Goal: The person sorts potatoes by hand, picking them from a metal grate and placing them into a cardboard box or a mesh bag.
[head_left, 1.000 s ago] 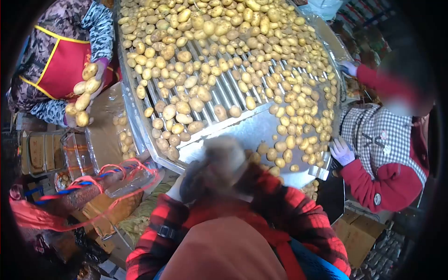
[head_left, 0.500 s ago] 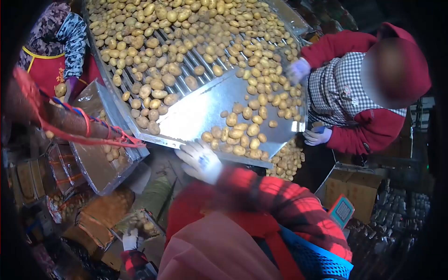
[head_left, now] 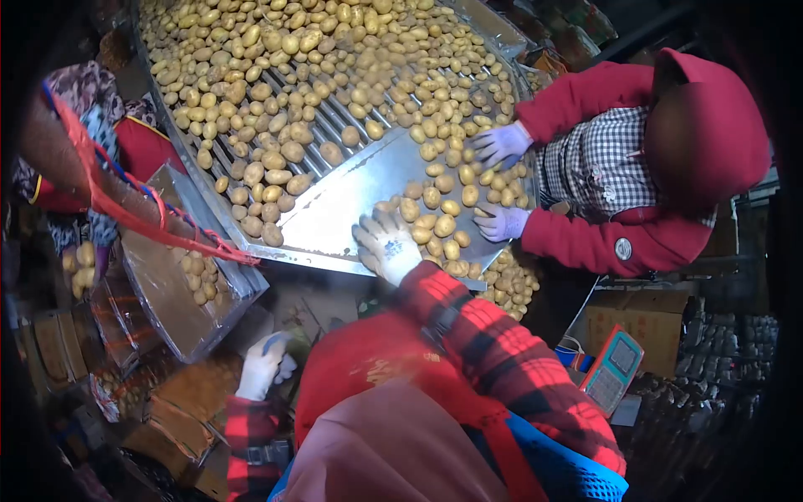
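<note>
My right hand (head_left: 389,248), in a white glove, reaches over the near edge of the metal chute (head_left: 322,219). Its fingers are spread beside a cluster of potatoes (head_left: 443,226), and nothing is gripped. Low on the left, my left hand (head_left: 264,365), also gloved, hangs below the chute with its fingers bent but apart, and no object can be made out in it. More potatoes (head_left: 276,159) cover the metal rollers (head_left: 335,121) behind the chute.
Across the chute at right, a co-worker (head_left: 602,159) has both gloved hands by the potatoes. Another person (head_left: 146,151) at left holds potatoes. A lined tray (head_left: 171,284), a rope-wrapped post (head_left: 109,180), a scale display (head_left: 615,368) and a carton (head_left: 636,322) surround me.
My right hand has moved from the chute's rim onto its surface, fingers spread. My left hand has risen from a small potato box. The co-worker's hands have moved in over the chute.
</note>
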Motion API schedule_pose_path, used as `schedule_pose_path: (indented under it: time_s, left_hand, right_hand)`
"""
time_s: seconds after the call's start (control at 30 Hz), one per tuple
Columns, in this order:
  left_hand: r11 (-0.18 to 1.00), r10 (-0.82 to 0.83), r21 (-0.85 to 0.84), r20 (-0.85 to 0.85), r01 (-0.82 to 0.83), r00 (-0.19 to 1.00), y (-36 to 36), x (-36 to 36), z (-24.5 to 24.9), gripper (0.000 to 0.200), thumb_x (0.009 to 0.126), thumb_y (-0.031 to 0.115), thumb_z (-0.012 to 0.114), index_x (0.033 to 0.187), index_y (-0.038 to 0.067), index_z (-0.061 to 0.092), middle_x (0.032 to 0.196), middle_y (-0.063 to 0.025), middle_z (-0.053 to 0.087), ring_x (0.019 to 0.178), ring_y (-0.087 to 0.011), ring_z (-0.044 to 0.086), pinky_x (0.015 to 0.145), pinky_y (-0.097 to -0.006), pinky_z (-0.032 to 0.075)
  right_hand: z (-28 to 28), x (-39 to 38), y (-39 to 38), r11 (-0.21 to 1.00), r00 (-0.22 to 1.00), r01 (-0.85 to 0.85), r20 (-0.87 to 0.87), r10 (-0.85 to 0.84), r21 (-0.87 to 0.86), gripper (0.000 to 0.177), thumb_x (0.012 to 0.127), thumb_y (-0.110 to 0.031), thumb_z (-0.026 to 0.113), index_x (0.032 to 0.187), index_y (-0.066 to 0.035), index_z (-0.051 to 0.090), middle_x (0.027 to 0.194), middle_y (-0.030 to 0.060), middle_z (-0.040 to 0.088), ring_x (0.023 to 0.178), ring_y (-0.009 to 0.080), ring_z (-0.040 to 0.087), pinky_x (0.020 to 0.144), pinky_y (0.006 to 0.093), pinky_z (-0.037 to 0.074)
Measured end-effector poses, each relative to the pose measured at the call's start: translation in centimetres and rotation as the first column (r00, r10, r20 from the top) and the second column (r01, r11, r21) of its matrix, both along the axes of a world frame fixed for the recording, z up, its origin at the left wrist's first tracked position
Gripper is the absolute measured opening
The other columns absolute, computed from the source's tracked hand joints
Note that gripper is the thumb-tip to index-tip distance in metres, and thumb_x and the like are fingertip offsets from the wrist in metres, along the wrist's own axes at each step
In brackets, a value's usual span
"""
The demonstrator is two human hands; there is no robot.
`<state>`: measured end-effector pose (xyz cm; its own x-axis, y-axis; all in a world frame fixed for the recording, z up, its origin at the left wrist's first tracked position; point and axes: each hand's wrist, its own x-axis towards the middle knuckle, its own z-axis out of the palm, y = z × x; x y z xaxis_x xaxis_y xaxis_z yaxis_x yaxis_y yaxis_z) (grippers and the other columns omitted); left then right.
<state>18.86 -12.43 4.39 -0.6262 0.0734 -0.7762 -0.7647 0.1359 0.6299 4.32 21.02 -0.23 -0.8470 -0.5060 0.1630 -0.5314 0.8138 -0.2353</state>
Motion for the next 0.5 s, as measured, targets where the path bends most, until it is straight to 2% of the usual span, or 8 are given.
schedule_pose_path:
  time_s: [0.07,0.1,0.13,0.23,0.3,0.33,0.4,0.5]
  left_hand:
    - [0.995,-0.070,0.068,-0.019,0.071,0.997,1.9,-1.7,1.2,0.034,0.102,0.027,0.053,0.125,0.003,0.064,0.070,-0.0060,0.065,0.053,-0.0112,0.056,0.046,-0.0239,0.039]
    - [0.996,-0.066,0.064,-0.017,0.067,0.998,1.9,-2.1,1.2,0.034,0.102,0.027,0.053,0.125,0.003,0.064,0.070,-0.0060,0.065,0.053,-0.0112,0.056,0.046,-0.0239,0.039]
    - [0.986,-0.023,0.165,-0.006,0.023,1.000,1.9,-1.9,1.1,0.036,0.103,0.027,0.053,0.127,0.003,0.062,0.068,-0.0053,0.063,0.052,-0.0111,0.054,0.046,-0.0239,0.039]
    - [0.919,0.061,0.391,-0.023,-0.047,0.998,2.1,-2.0,-0.1,0.037,0.103,0.027,0.052,0.127,0.002,0.061,0.068,-0.0054,0.060,0.053,-0.0109,0.053,0.046,-0.0233,0.038]
    - [0.857,0.107,0.512,-0.056,-0.063,0.993,3.2,-3.3,-0.7,0.037,0.102,0.027,0.053,0.127,0.001,0.061,0.071,-0.0062,0.060,0.054,-0.0109,0.054,0.047,-0.0228,0.037]
    - [0.819,0.139,0.564,-0.013,-0.107,0.990,4.5,-4.7,-0.6,0.038,0.102,0.026,0.052,0.128,0.000,0.060,0.083,-0.0091,0.064,0.059,-0.0110,0.056,0.047,-0.0221,0.036]
    - [0.779,0.158,0.610,0.029,-0.142,0.987,6.9,-7.6,-0.7,0.039,0.102,0.025,0.051,0.130,-0.001,0.059,0.095,-0.0120,0.068,0.065,-0.0110,0.059,0.048,-0.0214,0.036]
    - [0.807,-0.067,0.543,-0.304,0.230,0.950,9.9,-12.5,-0.4,0.051,0.105,0.025,0.046,0.148,-0.002,0.041,0.145,-0.0188,0.054,0.107,-0.0157,0.066,0.055,-0.0156,0.040]
  right_hand:
    - [-2.1,1.0,1.4,0.995,0.997,-0.064,-0.057,0.060,-0.075,0.037,0.081,-0.026,0.068,0.115,-0.010,0.064,0.128,0.0112,0.057,0.125,0.0336,0.049,0.105,0.0486,0.038]
    - [-1.7,1.8,3.0,0.998,0.983,0.013,0.181,-0.003,-0.054,0.029,0.079,-0.025,0.070,0.104,-0.011,0.068,0.125,0.0124,0.058,0.118,0.0333,0.053,0.101,0.0475,0.041]
    - [-1.6,2.4,4.4,0.993,1.000,0.012,-0.019,-0.014,-0.114,0.021,0.077,-0.023,0.071,0.095,-0.012,0.069,0.118,0.0128,0.060,0.103,0.0324,0.059,0.088,0.0482,0.047]
    - [1.5,2.3,6.7,0.995,0.976,0.098,0.200,-0.090,-0.034,0.023,0.078,-0.014,0.068,0.102,-0.011,0.068,0.109,0.0124,0.062,0.096,0.0314,0.063,0.089,0.0463,0.047]
    - [1.8,-1.3,5.5,0.985,0.976,0.173,0.131,-0.172,0.004,0.026,0.080,-0.012,0.066,0.105,-0.011,0.066,0.107,0.0120,0.063,0.096,0.0312,0.063,0.088,0.0463,0.047]
    - [1.7,-3.5,4.6,0.967,0.966,0.251,0.053,-0.253,0.035,0.028,0.081,-0.010,0.065,0.109,-0.010,0.065,0.106,0.0117,0.064,0.095,0.0309,0.063,0.087,0.0462,0.046]
    - [-3.7,-7.5,3.7,0.877,0.963,0.267,-0.139,-0.230,0.400,0.025,0.082,-0.011,0.062,0.106,-0.011,0.065,0.096,0.0085,0.069,0.091,0.0310,0.065,0.082,0.0467,0.047]
    - [-2.4,-11.1,2.9,0.751,0.906,0.240,0.135,-0.400,0.616,0.015,0.082,-0.015,0.064,0.096,-0.012,0.067,0.089,0.0097,0.071,0.085,0.0297,0.067,0.075,0.0470,0.049]
